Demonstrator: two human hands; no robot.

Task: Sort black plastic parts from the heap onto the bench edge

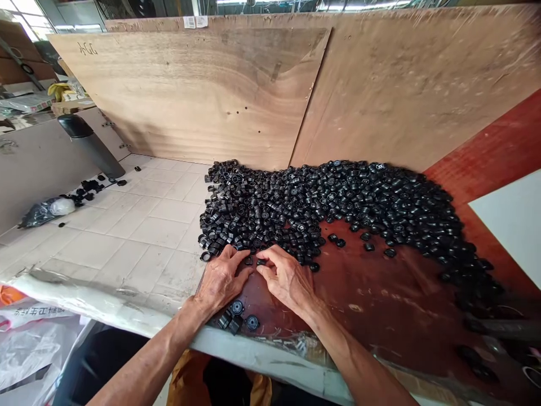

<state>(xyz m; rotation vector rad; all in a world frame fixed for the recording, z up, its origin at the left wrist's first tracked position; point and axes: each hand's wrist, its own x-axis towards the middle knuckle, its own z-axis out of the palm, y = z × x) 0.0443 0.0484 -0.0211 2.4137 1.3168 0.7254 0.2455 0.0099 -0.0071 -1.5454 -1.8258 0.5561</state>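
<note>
My left hand (223,277) is at the near edge of a heap of small black plastic caps (291,197), its thumb and index finger closed around one black cap (248,261). Opposite it, my right hand (289,280) pinches another black cap (261,262). The two held pieces are close together, a small gap between them. Fingertips partly cover both, so their exact shape is hard to make out. Below my left hand, several loose black caps (236,308) lie near the front edge of the table, some showing round, ribbed faces.
A reddish-brown sheet (346,293) lies under the heap, with white tiles (160,211) to its left. Plywood boards (203,90) wall off the back. At left stand a dark grey cylinder (96,148) and a plastic bag (42,214). Stray caps (389,252) lie right of my hands.
</note>
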